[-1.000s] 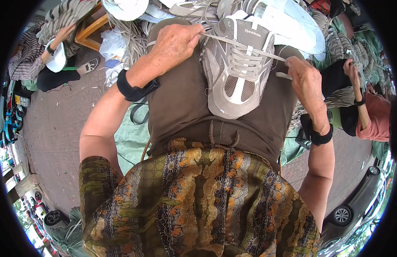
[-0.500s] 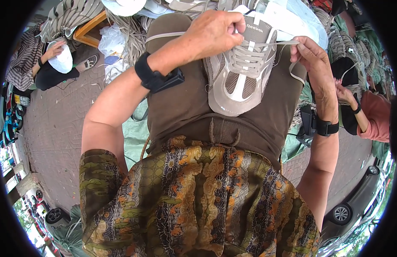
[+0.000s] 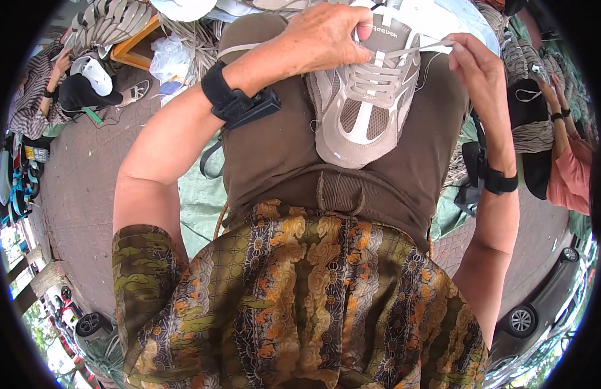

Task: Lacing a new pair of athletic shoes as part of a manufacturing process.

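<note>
Reddish paving (image 3: 80,214) spread below on both sides, with a grey car (image 3: 546,298) at the lower right; a pale green sheet (image 3: 196,194) lay under the person, whose brown trousers (image 3: 268,142) made a lap beneath a patterned shirt (image 3: 300,305); the shoe (image 3: 365,123), beige and grey, rested on that lap between the thighs, its toe toward the belly; the left hand (image 3: 326,39) was bent over the upper lacing, thumb and forefinger curled with a gap between them, though I could not tell whether they had hold of anything; the right hand (image 3: 478,65), raised beside the shoe, had thumb and forefinger pinched closely on the lace (image 3: 414,50); black bands (image 3: 226,97) circled both wrists; the lace ran nearly straight from the shoe to that pinch.
</note>
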Motion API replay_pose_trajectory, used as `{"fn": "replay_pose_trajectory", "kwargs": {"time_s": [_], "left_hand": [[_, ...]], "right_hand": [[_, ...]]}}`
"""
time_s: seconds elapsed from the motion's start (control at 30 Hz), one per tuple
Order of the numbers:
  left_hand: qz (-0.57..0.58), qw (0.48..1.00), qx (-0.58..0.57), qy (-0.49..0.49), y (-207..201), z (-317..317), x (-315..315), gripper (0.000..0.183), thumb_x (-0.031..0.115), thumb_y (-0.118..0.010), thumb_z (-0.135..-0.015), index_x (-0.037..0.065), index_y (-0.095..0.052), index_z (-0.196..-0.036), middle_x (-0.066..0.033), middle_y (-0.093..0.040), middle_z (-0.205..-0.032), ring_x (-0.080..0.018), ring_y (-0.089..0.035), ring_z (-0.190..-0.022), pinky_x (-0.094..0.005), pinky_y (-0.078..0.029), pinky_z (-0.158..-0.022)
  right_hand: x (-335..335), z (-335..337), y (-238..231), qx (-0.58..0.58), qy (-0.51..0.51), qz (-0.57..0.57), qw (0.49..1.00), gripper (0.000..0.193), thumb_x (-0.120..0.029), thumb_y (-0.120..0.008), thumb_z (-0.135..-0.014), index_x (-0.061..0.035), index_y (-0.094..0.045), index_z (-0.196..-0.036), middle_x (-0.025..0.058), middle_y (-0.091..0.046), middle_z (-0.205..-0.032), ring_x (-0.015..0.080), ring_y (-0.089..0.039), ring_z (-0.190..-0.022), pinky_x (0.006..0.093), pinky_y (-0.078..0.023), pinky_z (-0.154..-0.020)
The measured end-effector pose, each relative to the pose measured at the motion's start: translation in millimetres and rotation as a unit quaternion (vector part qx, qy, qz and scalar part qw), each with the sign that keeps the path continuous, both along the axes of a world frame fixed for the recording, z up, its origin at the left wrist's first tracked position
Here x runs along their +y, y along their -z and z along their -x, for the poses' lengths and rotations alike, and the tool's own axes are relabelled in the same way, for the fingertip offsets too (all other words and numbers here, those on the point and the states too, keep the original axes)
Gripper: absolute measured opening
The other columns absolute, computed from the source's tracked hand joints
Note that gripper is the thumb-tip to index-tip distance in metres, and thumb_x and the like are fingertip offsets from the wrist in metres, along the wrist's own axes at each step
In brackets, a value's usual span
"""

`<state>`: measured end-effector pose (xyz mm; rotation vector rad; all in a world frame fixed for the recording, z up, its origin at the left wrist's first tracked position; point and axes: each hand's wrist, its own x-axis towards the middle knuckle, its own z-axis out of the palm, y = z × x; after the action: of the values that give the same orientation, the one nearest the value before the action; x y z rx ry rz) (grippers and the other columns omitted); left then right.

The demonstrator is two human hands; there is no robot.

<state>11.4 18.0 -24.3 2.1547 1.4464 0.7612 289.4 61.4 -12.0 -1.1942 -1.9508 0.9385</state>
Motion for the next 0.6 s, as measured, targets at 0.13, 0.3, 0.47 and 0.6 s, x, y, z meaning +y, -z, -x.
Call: {"fn": "replay_pose_trajectory", "kwargs": {"time_s": [0.13,0.3,0.47,0.6], "left_hand": [[0.027,1.000,0.000,0.006,-2,2,-1,0.027,0.021,-0.071,-0.072,0.005,-0.056,-0.088,-0.0144,-0.062,-0.072,-0.0336,-0.063,-0.074,-0.0447,-0.047,-0.066],[-0.038,0.999,0.017,-0.001,4,-2,-2,0.025,0.021,-0.069,-0.073,0.005,-0.055,-0.087,-0.0176,-0.061,-0.073,-0.0372,-0.063,-0.076,-0.0466,-0.046,-0.066],[-0.076,0.994,0.075,0.011,3,-4,-5,0.024,0.019,-0.068,-0.074,0.003,-0.054,-0.086,-0.0188,-0.059,-0.069,-0.0397,-0.061,-0.072,-0.0476,-0.046,-0.066],[-0.033,0.995,0.088,0.008,0,-2,-3,0.020,0.015,-0.066,-0.076,0.002,-0.055,-0.088,-0.0190,-0.061,-0.077,-0.0390,-0.060,-0.074,-0.0473,-0.046,-0.067]], "right_hand": [[12,-4,21,-0.168,0.020,-0.167,0.971,0.018,-0.017,-0.056,-0.097,-0.0043,-0.066,-0.104,0.0094,-0.064,-0.071,0.0228,-0.061,-0.064,0.0344,-0.047,-0.061],[-2,-15,21,-0.229,-0.019,-0.143,0.963,0.017,-0.017,-0.056,-0.096,-0.0033,-0.065,-0.100,0.0133,-0.064,-0.074,0.0287,-0.063,-0.069,0.0382,-0.049,-0.066],[-18,-44,2,-0.250,-0.123,0.011,0.960,0.019,-0.018,-0.055,-0.097,-0.0017,-0.063,-0.091,0.0072,-0.058,-0.067,0.0163,-0.056,-0.064,0.0310,-0.045,-0.064],[-25,-73,-8,-0.119,-0.200,0.229,0.945,0.017,-0.013,-0.054,-0.097,-0.0028,-0.062,-0.086,-0.0026,-0.051,-0.066,0.0072,-0.047,-0.065,0.0233,-0.038,-0.065]]}}
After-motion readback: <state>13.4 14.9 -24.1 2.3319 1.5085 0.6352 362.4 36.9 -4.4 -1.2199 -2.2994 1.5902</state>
